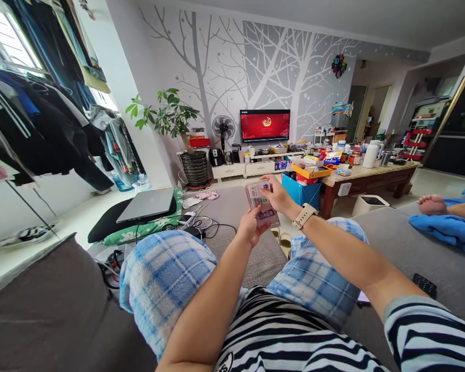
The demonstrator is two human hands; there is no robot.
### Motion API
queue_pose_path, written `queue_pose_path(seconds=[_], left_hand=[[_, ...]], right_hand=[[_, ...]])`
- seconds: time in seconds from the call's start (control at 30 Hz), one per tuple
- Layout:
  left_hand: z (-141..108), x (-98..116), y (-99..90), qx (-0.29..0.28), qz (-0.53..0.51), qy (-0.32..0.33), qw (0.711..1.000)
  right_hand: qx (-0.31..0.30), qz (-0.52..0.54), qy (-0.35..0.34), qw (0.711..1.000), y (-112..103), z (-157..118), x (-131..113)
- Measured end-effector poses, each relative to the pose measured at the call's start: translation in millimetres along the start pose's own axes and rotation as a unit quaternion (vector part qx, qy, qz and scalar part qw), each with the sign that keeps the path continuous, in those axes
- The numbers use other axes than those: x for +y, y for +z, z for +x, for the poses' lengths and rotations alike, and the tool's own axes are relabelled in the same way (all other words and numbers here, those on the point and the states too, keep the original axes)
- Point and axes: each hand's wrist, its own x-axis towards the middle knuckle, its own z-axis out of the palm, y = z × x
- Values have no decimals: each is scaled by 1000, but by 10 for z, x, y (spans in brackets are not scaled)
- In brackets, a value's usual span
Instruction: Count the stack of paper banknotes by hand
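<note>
A stack of banknotes [266, 213], pinkish and purple with a 5 showing, is held upright in front of my knees. My left hand [250, 227] is closed round its lower left edge, the thumb lying on the front. My right hand [278, 195] grips the upper right part of the same stack between thumb and fingers, with a pale-strapped watch [305, 216] on the wrist. Both hands are above the grey sofa seat, between my legs in blue plaid trousers.
A closed laptop [146, 205] rests on a green cushion at the left, with cables [205, 225] beside it. A cluttered table [372, 176] and blue bag [300, 192] stand ahead right. A person's bare foot [432, 204] and a remote [424, 285] are at the right.
</note>
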Motion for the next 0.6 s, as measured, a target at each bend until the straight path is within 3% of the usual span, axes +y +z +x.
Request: queue_pose_path(seconds=[0.1, 0.2, 0.3, 0.47, 0.6], left_hand=[[53, -84, -30, 6, 27, 15, 1000], [91, -117, -62, 4, 62, 40, 997], [92, -122, -78, -6, 78, 49, 996], [97, -121, -77, 11, 85, 46, 995], [102, -124, -69, 10, 72, 38, 997]], right_hand=[[14, -95, -50, 994, -38, -46, -68], [24, -238, -136, 962, -65, -87, -213], [25, -335, -145, 931, -61, -134, -343], [-16, -387, -145, 911, -49, -177, -411], [-9, -387, -158, 909, -100, -171, -415]])
